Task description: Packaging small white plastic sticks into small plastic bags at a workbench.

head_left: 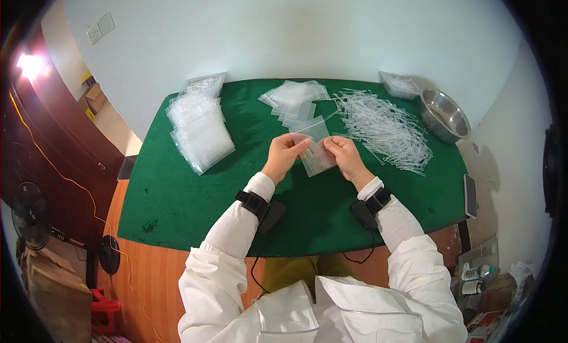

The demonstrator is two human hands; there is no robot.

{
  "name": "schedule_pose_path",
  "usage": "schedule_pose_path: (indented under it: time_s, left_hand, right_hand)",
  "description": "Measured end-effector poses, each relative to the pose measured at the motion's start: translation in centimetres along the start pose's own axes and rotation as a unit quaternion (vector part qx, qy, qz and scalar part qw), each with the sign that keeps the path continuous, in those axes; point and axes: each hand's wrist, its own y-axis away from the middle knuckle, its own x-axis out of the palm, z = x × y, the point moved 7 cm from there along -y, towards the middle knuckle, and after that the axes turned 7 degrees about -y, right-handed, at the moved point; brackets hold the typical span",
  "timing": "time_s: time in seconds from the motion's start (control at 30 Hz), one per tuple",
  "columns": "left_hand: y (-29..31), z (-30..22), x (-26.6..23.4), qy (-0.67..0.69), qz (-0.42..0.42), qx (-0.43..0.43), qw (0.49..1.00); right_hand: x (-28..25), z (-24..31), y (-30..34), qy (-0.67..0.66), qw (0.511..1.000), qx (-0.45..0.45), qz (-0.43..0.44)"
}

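Note:
Between my two hands is a small clear zip bag (316, 156) with several thin clear sticks inside, held tilted above the green table. My left hand (285, 155) pinches its left side between thumb and fingers. On the right side, my right hand (344, 156) grips the bag the same way. Just beyond it lie flat zip bags (296, 95), fanned out and overlapping. A loose heap of thin clear plastic sticks (387, 130) spreads to the right of my hands. What exactly the sticks are is too small to tell.
On the left lies a row of clear bags (201, 133), with another filled bag (207, 84) behind. A metal bowl (445, 115) and a filled bag (400, 85) stand at the back right. A phone-like slab (470, 196) sits at the right edge of the green table (195, 210).

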Motion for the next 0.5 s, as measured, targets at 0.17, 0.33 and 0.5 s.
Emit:
schedule_pose_path:
  time_s: [0.17, 0.33, 0.5]
  left_hand:
    - [0.4, 0.1, 0.8, -0.046, 0.032, -0.012, 0.998]
    - [1.0, -0.3, 2.2, -0.064, 0.065, -0.022, 0.996]
    - [0.7, -0.5, 1.4, -0.056, 0.016, -0.012, 0.998]
  right_hand:
    - [-0.6, 1.5, 0.0, 0.039, 0.998, -0.035, -0.024]
    - [-0.7, 1.9, 0.0, 0.039, 0.998, -0.050, -0.008]
    - [-0.5, 1.9, 0.1, 0.053, 0.997, -0.056, -0.031]
